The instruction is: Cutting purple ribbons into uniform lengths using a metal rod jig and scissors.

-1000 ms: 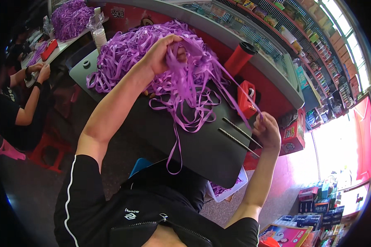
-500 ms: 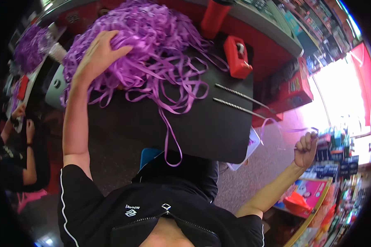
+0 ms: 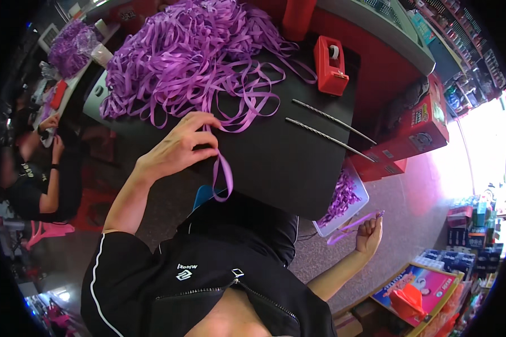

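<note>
A large heap of purple ribbon covers the far left of the black table. From it a ribbon loop hangs down toward the near edge. My left hand is at the top of this loop, with curled fingers and thumb closing on the ribbon. Off the table's right side, my right hand is closed around a purple ribbon strip that trails out to its left. Two twisted metal rods lie side by side on the table's right part, their ends past the edge.
Behind the rods stands a red tape dispenser. A pale bin of purple ribbon pieces sits below the table's right edge, near red boxes. At left, another person sits by a table with more purple ribbon.
My left hand has come off the heap, nearer and to the right, onto the hanging loop. My right hand has moved inward and nearer, still holding its ribbon strip.
</note>
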A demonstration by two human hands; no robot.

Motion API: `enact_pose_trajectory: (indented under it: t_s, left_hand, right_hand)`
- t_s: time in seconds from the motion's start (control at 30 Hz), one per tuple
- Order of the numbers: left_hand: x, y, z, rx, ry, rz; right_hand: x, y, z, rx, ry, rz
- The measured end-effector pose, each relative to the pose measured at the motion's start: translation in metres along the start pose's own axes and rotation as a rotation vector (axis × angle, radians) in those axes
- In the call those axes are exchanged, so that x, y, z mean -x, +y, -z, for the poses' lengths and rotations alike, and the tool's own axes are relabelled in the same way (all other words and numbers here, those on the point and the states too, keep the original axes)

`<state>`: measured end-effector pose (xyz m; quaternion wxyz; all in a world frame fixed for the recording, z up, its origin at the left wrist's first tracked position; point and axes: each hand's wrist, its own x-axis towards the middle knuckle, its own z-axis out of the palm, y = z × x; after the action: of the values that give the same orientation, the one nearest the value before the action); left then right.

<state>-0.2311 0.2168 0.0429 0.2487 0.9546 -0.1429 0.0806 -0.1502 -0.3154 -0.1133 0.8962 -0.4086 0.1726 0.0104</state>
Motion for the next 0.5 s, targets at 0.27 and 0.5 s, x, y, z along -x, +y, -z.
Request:
enact_pose_trajectory:
  t_s: [0.27, 0.5]
  left_hand:
    - [-0.083, -0.036, 0.003, -0.495, 0.071, -0.231]
    - [-0.107, -0.091, 0.013, -1.038, 0.07, 0.13]
  right_hand:
    - [0.007, 0.035, 0.04, -0.159, 0.006, 0.017]
    - [0.029, 0.026, 0.027, 0.153, 0.173, 0.105]
